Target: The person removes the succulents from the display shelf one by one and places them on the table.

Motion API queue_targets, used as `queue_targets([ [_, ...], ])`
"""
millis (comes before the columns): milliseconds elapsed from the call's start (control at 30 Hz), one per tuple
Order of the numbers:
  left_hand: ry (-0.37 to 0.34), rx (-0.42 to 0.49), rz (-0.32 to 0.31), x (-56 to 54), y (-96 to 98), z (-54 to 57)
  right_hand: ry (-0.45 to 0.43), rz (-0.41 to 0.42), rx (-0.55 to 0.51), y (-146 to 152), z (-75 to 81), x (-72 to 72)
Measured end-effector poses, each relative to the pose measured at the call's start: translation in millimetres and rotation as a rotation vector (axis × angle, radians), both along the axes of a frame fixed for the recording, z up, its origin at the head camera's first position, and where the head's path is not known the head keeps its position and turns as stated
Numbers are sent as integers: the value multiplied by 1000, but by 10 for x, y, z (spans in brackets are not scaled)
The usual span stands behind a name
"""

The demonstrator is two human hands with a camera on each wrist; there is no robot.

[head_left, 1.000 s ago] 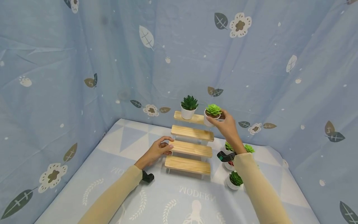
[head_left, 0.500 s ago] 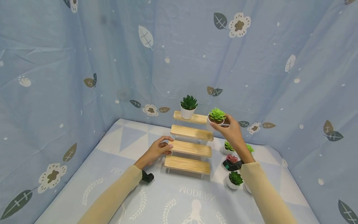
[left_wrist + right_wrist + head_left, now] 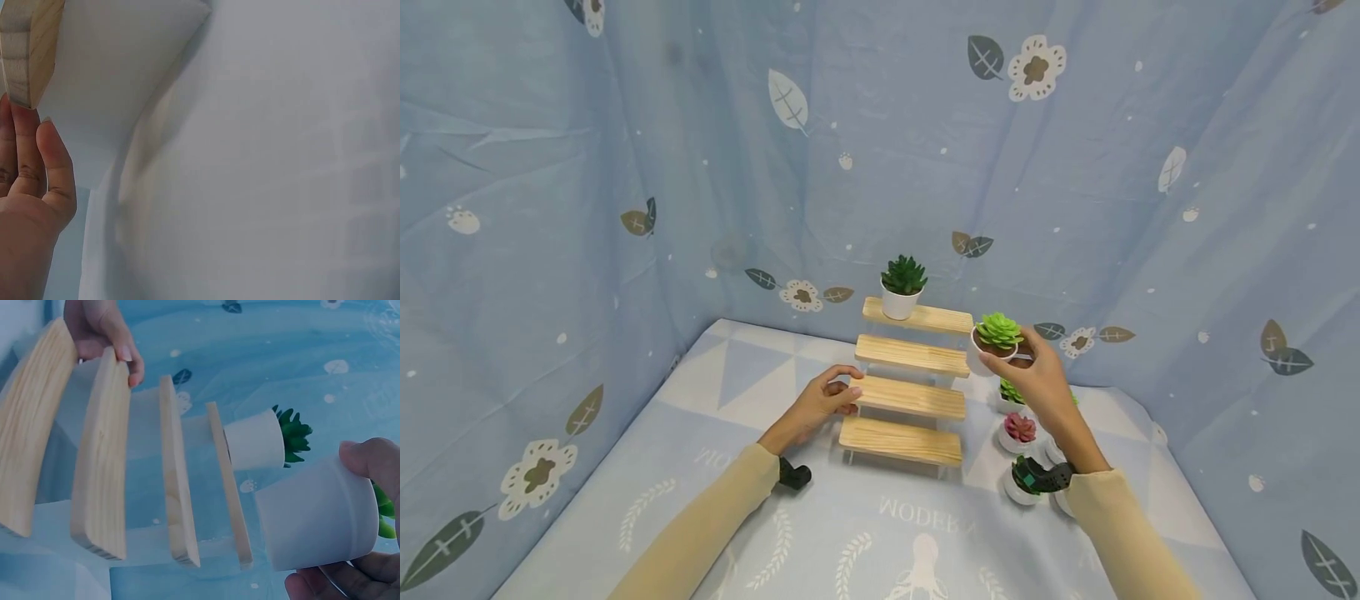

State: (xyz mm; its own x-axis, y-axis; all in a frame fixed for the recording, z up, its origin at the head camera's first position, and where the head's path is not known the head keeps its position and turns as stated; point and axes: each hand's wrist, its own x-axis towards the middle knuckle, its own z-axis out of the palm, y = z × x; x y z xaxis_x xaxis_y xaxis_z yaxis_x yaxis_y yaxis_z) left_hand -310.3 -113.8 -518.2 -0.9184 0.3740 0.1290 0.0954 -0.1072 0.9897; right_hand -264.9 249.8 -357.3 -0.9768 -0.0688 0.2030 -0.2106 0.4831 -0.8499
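Observation:
My right hand (image 3: 1047, 379) pinches the rim of a white-potted light green succulent (image 3: 997, 332), just right of a four-tier wooden step shelf (image 3: 913, 398). Seen from the right wrist, the white pot (image 3: 315, 512) hangs beside the top board's end, apart from it, with thumb and fingers on opposite sides. My left hand (image 3: 820, 402) holds the left end of the second board from the bottom; the left wrist view shows fingertips against that board's end (image 3: 28, 56). A dark green potted succulent (image 3: 902, 287) stands on the left part of the top board.
Right of the shelf, several more potted succulents stand on the patterned cloth (image 3: 820, 533), among them a pink one (image 3: 1019, 429) and a dark green one (image 3: 1021, 487) partly behind my wrist strap. Blue printed curtains (image 3: 880, 125) close off the back and sides.
My right hand has drawn the light green succulent off the top board's right end, moving right and down toward me. The left hand stays at the shelf.

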Motion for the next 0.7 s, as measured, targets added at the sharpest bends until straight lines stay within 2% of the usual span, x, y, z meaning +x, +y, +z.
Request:
queue_targets([
  [533,10,15,-9,-5,4,-15,-13,-40,72,232,-161,404],
  [700,0,11,-2,-10,3,-11,-26,-44,49,315,-217,513],
])
